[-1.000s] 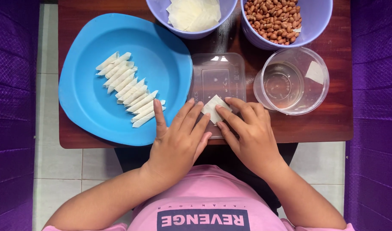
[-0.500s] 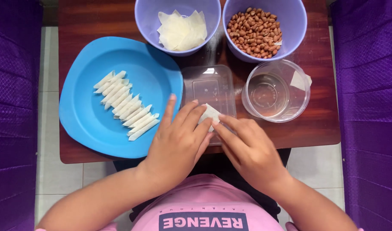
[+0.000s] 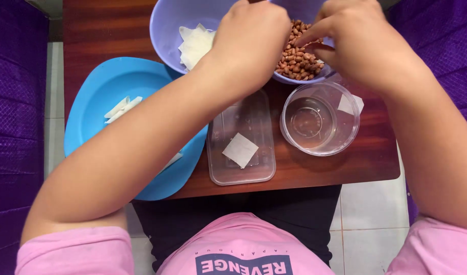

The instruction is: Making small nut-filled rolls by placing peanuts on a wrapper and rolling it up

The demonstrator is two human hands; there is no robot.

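Taking the clear rectangular lid (image 3: 241,140) as landmark: it lies flat on the table (image 3: 315,170) just before the person, with one square white wrapper (image 3: 239,149) resting loose on it. As I judge it, a forearm passing back over the lid could brush that light wrapper off, or nudge the round clear tub of water (image 3: 320,118) just to the lid's right and slop it. To the lid's left the blue plate (image 3: 98,99) holds rolled pieces, mostly hidden by the arm. Beyond the lid, the right hand (image 3: 358,43) hangs over the bowl of peanuts (image 3: 299,58), fingertips pinched together among the nuts; whether a nut is gripped I cannot tell. The left hand (image 3: 253,38) is loosely curled beside it, over the gap towards the bowl of wrappers (image 3: 192,43); its fingers are hidden.
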